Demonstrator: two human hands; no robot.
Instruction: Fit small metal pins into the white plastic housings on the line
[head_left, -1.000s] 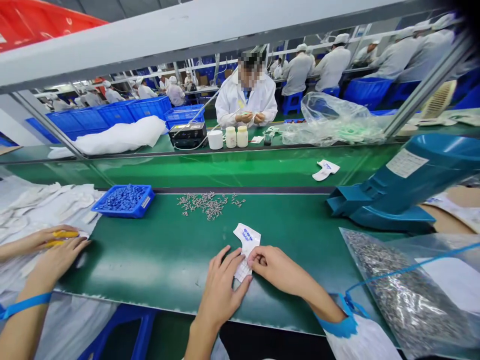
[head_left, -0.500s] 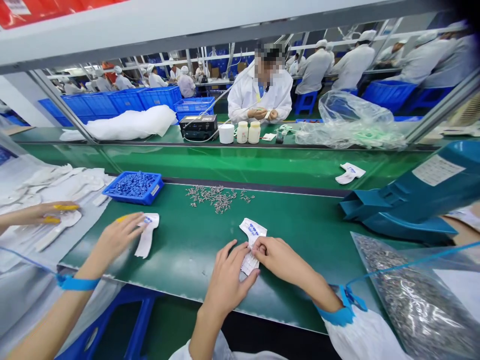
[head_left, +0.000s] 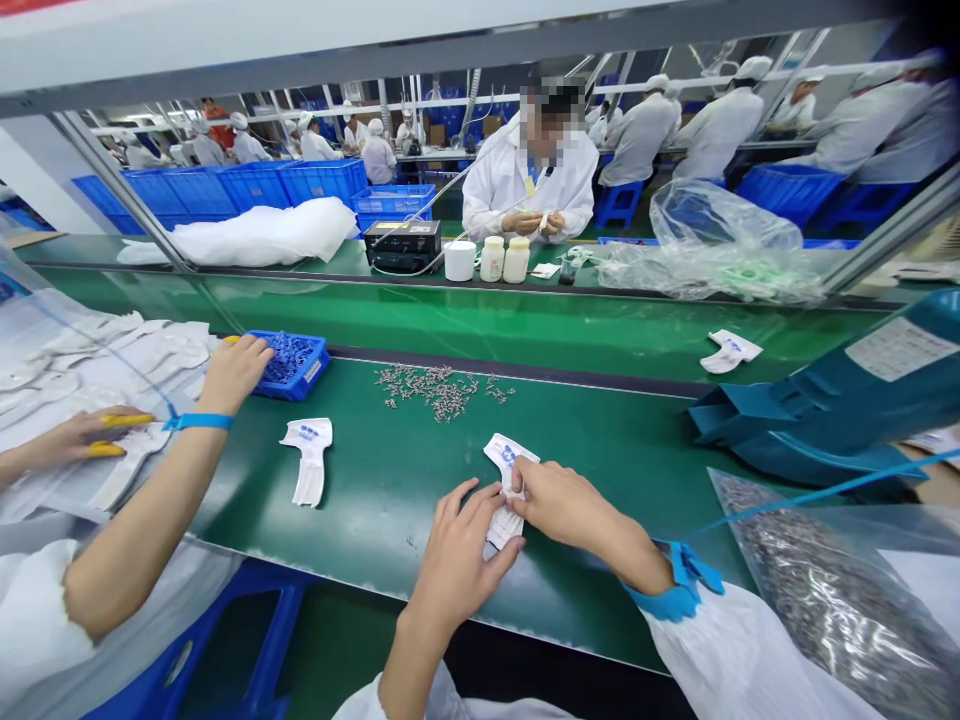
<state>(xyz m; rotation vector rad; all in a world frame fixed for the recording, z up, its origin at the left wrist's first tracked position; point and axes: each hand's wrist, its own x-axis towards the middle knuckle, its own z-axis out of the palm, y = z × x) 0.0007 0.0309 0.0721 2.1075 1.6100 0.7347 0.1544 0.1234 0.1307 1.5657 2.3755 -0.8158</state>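
Observation:
A white T-shaped plastic shell half [head_left: 496,448] with small blue pieces in its head lies on the green bench in front of me. My left hand [head_left: 459,550] holds it down, fingers along its left side and thumb at its lower right edge. Over its middle, my right hand [head_left: 559,505] has thumb and forefinger pinched together; whatever is between them is too small to make out. Beyond my hands a loose pile of tiny metal parts [head_left: 448,395] is spread on the bench. A similar white shell half [head_left: 312,468] with blue pieces lies to the left.
A co-worker's hand [head_left: 236,370] is at a blue tray [head_left: 311,375] of small blue parts; the other rests by white shells at left. At right stand a teal bin [head_left: 810,430] and a clear bag of metal parts [head_left: 817,590]. Another shell [head_left: 729,351] lies on the far strip.
The co-worker's hand has left the left-hand shell and moved up to the blue tray. My right fingertips have shifted slightly on my shell; my left hand stays in place.

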